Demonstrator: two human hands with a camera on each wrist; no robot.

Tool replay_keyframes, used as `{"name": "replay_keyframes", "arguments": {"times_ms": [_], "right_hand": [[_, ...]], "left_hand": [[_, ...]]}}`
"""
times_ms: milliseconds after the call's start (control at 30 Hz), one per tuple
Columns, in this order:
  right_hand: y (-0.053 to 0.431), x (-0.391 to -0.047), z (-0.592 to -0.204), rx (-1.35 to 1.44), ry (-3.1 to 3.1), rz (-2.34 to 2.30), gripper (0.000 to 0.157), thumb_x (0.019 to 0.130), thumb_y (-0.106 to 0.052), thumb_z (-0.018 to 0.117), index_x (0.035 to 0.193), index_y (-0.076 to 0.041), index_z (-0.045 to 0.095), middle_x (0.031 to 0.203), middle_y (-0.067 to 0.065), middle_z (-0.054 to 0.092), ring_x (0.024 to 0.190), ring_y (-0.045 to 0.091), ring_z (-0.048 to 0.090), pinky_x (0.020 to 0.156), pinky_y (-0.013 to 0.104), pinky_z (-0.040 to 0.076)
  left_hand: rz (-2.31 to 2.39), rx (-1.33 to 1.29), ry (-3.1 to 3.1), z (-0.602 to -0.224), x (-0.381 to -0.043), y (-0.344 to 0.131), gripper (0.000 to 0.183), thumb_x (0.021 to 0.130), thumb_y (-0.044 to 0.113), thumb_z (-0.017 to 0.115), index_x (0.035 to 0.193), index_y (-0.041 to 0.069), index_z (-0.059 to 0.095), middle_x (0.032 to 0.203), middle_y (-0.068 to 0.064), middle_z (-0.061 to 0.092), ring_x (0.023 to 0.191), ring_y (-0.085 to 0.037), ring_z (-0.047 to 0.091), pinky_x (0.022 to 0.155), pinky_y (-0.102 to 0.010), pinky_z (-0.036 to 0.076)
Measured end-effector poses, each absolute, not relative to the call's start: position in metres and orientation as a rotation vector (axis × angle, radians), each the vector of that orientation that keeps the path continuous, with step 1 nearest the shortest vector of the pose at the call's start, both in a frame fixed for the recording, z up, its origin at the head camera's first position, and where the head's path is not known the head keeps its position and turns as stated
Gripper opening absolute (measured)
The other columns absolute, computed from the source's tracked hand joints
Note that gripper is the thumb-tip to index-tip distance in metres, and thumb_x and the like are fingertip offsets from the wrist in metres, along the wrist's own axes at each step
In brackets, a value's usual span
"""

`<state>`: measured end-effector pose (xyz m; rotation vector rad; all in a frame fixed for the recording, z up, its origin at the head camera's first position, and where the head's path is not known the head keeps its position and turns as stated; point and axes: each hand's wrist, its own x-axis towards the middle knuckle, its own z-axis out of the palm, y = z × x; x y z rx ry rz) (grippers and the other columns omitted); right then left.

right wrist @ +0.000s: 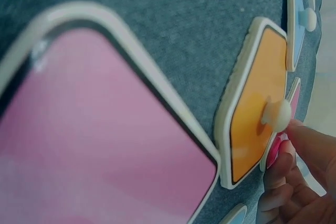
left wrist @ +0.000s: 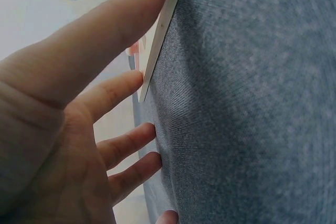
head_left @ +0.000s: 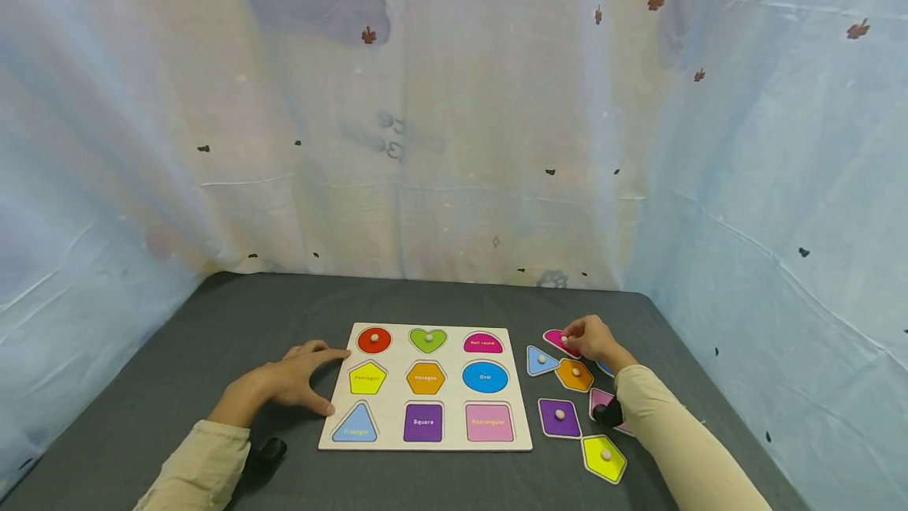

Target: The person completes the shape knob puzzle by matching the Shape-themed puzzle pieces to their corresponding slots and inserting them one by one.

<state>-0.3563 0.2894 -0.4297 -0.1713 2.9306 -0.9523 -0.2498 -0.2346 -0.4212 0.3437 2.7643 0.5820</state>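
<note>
A white shape puzzle board (head_left: pixel 454 385) lies on the table, with a red circle piece (head_left: pixel 373 340) and a green heart piece (head_left: pixel 428 340) in its top row. My left hand (head_left: pixel 298 377) spreads its straight fingers along the board's left edge, thumb (left wrist: pixel 110 32) and forefinger touching it. At the right, my right hand (head_left: pixel 594 340) pinches the knob of a magenta half-round puzzle piece (head_left: pixel 556 340). In the right wrist view that piece is mostly hidden behind the orange hexagon piece (right wrist: pixel 257 103) and the fingers.
Right of the board lie a blue triangle (head_left: pixel 539 361), a purple square (head_left: pixel 559 419), a yellow pentagon (head_left: pixel 603 460) and a pink rectangle (right wrist: pixel 110 135). A blue oval piece (head_left: pixel 605 369) is partly covered by the right hand. Patterned curtains (head_left: pixel 454 140) surround the grey table (head_left: pixel 284 306).
</note>
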Motion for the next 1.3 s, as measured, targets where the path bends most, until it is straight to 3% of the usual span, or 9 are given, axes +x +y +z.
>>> {"name": "replay_keyframes", "arguments": {"times_ms": [600,867,1300], "right_hand": [[0.295,-0.356,-0.430,-0.260,2.948,-0.996,0.014,0.094,-0.008,0.068,0.099,0.003,0.075,0.091,0.018,0.067,0.082,0.027,0.059,0.074,0.035,0.054],[0.291,-0.354,-0.426,-0.212,2.948,-0.999,0.018,0.096,-0.007,0.065,0.107,0.006,0.074,0.103,0.024,0.069,0.092,0.033,0.062,0.086,0.047,0.057],[0.277,-0.354,-0.416,-0.265,2.964,-0.998,0.020,0.097,-0.006,0.065,0.111,0.008,0.072,0.104,0.024,0.071,0.090,0.028,0.063,0.081,0.041,0.058]], "left_hand": [[0.582,0.339,2.762,-0.423,-0.250,-0.235,0.097,0.069,0.041,0.092,0.152,0.019,0.045,0.152,-0.024,0.036,0.136,-0.050,0.035,0.101,-0.084,0.027],[0.584,0.350,2.760,-0.423,-0.251,-0.236,0.096,0.070,0.040,0.092,0.152,0.021,0.046,0.152,-0.023,0.036,0.135,-0.048,0.036,0.100,-0.083,0.028],[0.569,0.356,2.766,-0.425,-0.253,-0.237,0.096,0.070,0.041,0.092,0.152,0.022,0.046,0.151,-0.021,0.037,0.134,-0.046,0.037,0.099,-0.082,0.030]]}}
